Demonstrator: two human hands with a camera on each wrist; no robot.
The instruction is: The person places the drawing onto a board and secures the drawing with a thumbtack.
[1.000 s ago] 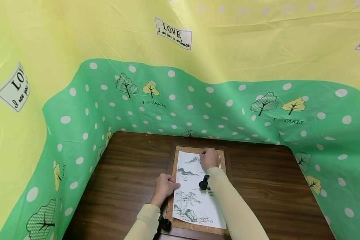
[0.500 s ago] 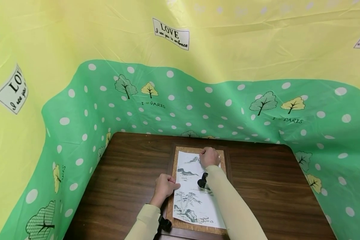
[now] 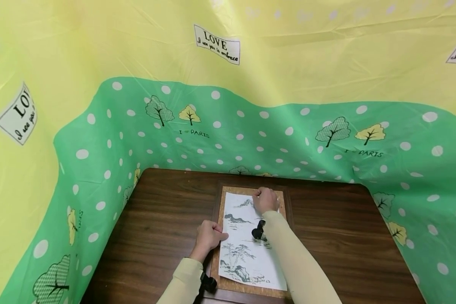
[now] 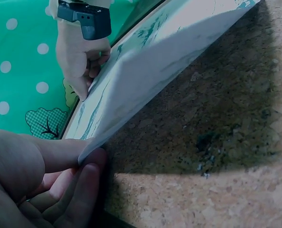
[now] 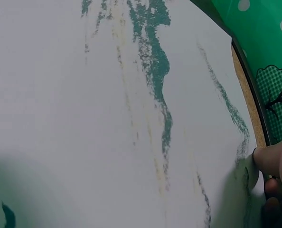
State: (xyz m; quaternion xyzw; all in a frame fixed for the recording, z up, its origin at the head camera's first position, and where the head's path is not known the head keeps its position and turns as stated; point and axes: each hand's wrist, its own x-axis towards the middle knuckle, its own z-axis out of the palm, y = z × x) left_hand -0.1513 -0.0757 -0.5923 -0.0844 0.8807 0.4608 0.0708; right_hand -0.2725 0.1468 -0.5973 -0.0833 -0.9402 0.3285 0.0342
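Observation:
A white sheet of paper (image 3: 251,264) printed with an ink landscape lies over a framed cork board (image 3: 228,282). My left hand (image 3: 208,235) pinches the sheet's left edge between thumb and fingers. From the left wrist, that edge shows raised off the cork (image 4: 231,114), leaving a shadowed gap underneath. My right hand (image 3: 266,200) grips the sheet's top edge right of centre. In the right wrist view, its thumb (image 5: 269,159) presses on the printed face while its other fingers curl at the edge, partly out of frame.
The board lies on a dark wooden table (image 3: 334,223). A yellow and green curtain (image 3: 273,126) with dots and trees hangs behind and at both sides. Each wrist wears a black camera. Small dark and pale specks (image 4: 207,152) sit on the cork beneath the sheet.

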